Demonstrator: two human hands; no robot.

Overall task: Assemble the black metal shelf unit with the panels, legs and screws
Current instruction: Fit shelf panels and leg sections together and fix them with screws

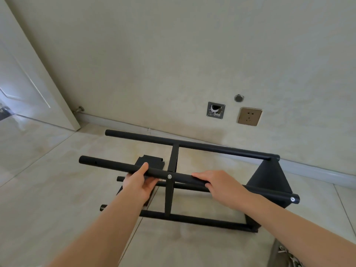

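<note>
The black shelf frame lies on its side on the tiled floor, its round legs running left to right. The near upper leg [107, 164] carries a silver screw [169, 176] at the middle panel's edge [169, 197] and another screw [292, 199] at its right end. My left hand [139, 183] grips this leg from below, just left of the middle screw, thumb on top. To the right of that screw my right hand [217, 185] curls over the same leg. An end panel [269, 179] joins the legs at the right. A loose black panel [151, 161] lies flat on the floor behind.
The wall stands close behind the frame, with a gold socket [249, 116], an open wall box [216, 110] and a round metal cap [238, 98]. A white door [28, 79] stands open at the left with its floor stop [79, 109]. Small metal parts [289, 256] lie at the bottom right.
</note>
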